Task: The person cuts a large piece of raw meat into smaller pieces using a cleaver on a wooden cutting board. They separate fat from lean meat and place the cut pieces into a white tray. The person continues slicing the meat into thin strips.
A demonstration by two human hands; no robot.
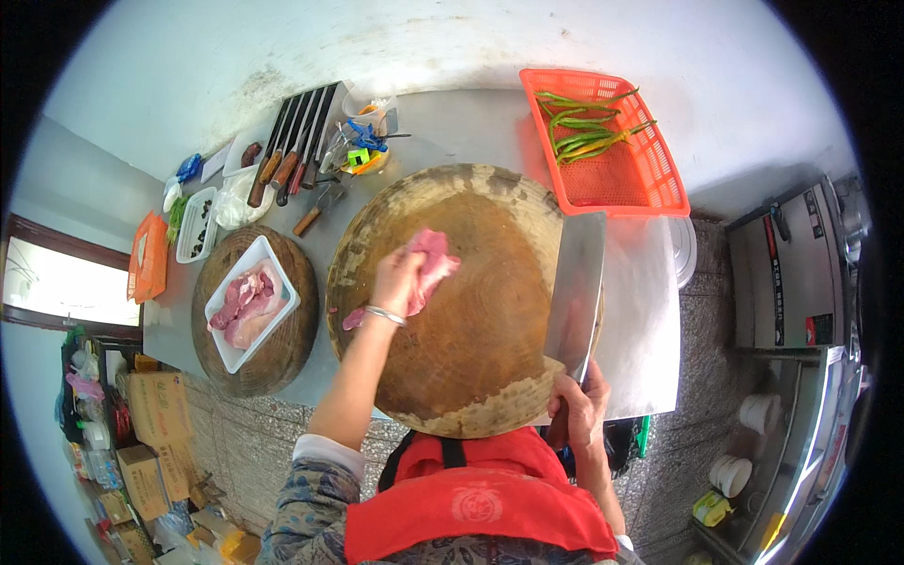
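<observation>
My left hand [401, 277] grips a piece of raw pink meat [432, 263] over the left half of a large round wooden chopping block [487, 311]. A smaller strip of meat [354, 318] lies near the block's left edge, partly behind my wrist. In my right hand [580, 402], at the block's lower right rim, is the handle of a broad cleaver [578, 282]. Its blade points away from me along the block's right edge. To the left, a white plastic tray [233, 361] of more raw meat [247, 304] rests on a smaller round wooden block [296, 353].
A red plastic basket [676, 191] with long green peppers [586, 131] stands at the back right of the metal table [635, 318]. Behind on the left are a knife rack [304, 120], a loose wooden-handled tool [311, 217] and a white container [198, 226] of dark pieces.
</observation>
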